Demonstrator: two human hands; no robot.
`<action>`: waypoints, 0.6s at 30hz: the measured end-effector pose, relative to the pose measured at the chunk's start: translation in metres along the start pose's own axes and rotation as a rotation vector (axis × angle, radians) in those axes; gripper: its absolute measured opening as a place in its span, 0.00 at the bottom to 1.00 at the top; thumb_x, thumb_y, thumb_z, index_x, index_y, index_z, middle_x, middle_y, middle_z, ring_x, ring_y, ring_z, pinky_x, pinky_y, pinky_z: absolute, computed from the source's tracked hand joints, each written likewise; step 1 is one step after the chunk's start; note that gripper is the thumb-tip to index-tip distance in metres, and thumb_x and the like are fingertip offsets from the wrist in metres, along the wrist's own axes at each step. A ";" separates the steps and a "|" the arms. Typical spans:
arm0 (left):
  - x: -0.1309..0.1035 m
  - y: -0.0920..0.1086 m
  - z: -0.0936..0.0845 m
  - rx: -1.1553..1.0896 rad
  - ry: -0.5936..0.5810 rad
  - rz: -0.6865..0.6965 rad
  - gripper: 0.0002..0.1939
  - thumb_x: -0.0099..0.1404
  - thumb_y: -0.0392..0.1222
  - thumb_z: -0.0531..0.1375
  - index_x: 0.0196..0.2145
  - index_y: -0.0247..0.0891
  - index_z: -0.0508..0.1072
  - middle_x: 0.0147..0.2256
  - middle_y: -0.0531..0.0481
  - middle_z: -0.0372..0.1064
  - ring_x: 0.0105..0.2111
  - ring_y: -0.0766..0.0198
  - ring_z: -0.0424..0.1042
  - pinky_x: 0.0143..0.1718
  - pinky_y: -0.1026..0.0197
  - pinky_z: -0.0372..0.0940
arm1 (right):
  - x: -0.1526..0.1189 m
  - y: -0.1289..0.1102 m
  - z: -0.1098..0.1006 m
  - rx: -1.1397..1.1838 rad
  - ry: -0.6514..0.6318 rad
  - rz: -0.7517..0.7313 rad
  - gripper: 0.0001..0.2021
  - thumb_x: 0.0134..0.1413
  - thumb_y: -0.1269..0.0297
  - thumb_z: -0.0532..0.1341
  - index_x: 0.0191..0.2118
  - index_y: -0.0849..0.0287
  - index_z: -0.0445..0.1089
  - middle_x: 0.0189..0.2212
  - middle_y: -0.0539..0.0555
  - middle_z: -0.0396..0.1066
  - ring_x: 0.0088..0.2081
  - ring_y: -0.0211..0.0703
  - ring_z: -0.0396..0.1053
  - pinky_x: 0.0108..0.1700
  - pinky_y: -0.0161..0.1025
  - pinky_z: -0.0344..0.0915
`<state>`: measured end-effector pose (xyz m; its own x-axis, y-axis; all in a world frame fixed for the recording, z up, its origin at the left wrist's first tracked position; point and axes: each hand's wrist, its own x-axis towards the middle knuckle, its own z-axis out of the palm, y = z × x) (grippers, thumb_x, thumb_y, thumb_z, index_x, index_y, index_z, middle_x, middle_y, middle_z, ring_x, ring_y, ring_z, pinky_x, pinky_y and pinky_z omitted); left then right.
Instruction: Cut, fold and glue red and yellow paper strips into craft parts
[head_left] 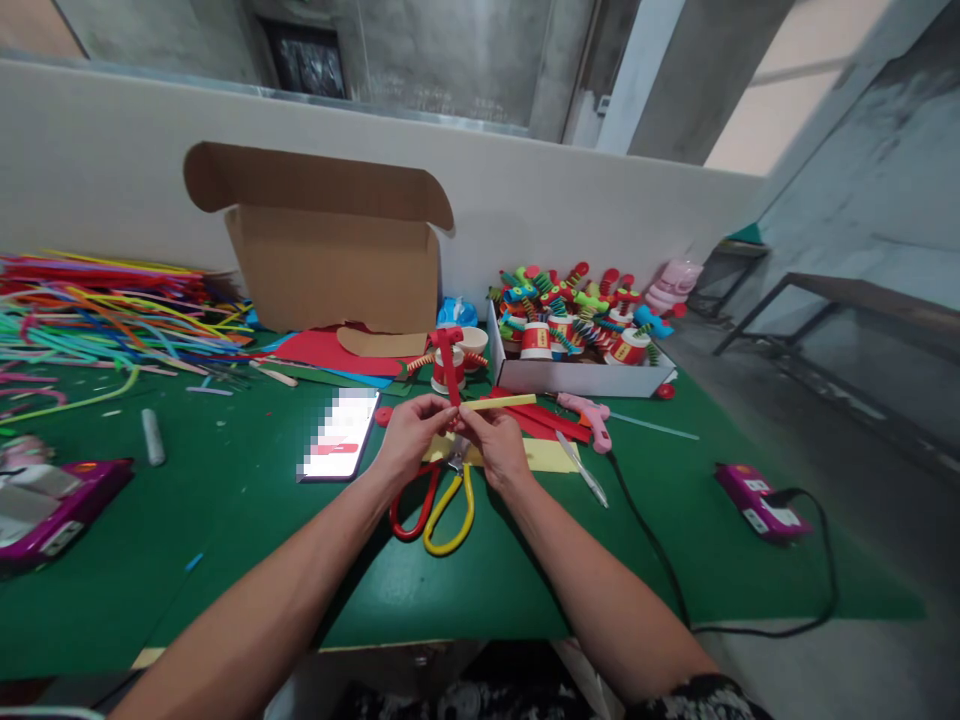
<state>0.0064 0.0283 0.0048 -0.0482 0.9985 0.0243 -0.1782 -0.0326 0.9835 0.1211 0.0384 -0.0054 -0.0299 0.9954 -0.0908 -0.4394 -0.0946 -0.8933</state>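
Note:
My left hand [411,436] and my right hand [493,442] meet above the table, fingertips pinched together. Between them they hold two crossed paper strips: a red strip [451,378] pointing away from me and a yellow strip [514,402] reaching right. The join is partly hidden by my fingers. Below my hands lie scissors [448,528] with one red and one yellow handle. Partly behind the red strip stands a small paper-cup figure [441,378] with folded paper arms. A yellow paper sheet [551,456] and several red strips [574,428] lie beside my right hand.
A pink glue gun [589,412] trails a black cable. Nearby lies a pen-like tool [585,475]. A phone [341,438] is left of my hands. Behind stand a white box [581,380] of cup figures and an open cardboard box [337,265]. Coloured strips [112,320] pile up left.

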 end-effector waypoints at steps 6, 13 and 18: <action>0.006 -0.003 -0.010 0.063 0.084 0.023 0.13 0.46 0.47 0.66 0.23 0.35 0.70 0.16 0.56 0.61 0.15 0.72 0.55 0.18 0.67 0.49 | 0.011 -0.017 -0.013 -0.085 0.076 -0.119 0.12 0.32 0.60 0.68 0.24 0.62 0.70 0.19 0.48 0.70 0.22 0.36 0.67 0.31 0.36 0.67; 0.010 -0.002 -0.014 -0.024 0.114 0.009 0.14 0.44 0.47 0.67 0.23 0.35 0.71 0.16 0.57 0.61 0.16 0.73 0.56 0.18 0.67 0.49 | 0.033 -0.042 -0.044 0.100 0.319 -0.309 0.11 0.34 0.61 0.68 0.26 0.59 0.68 0.19 0.45 0.69 0.22 0.32 0.65 0.35 0.35 0.68; 0.008 -0.002 -0.010 -0.118 0.052 -0.015 0.13 0.44 0.45 0.68 0.23 0.35 0.71 0.17 0.56 0.62 0.17 0.73 0.58 0.19 0.68 0.51 | 0.028 -0.029 -0.037 0.125 0.138 0.012 0.10 0.30 0.64 0.70 0.21 0.60 0.68 0.20 0.47 0.70 0.21 0.31 0.65 0.31 0.33 0.67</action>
<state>-0.0033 0.0362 0.0017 -0.0951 0.9955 -0.0023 -0.2934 -0.0258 0.9556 0.1662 0.0686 0.0013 0.0838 0.9822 -0.1683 -0.5479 -0.0956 -0.8310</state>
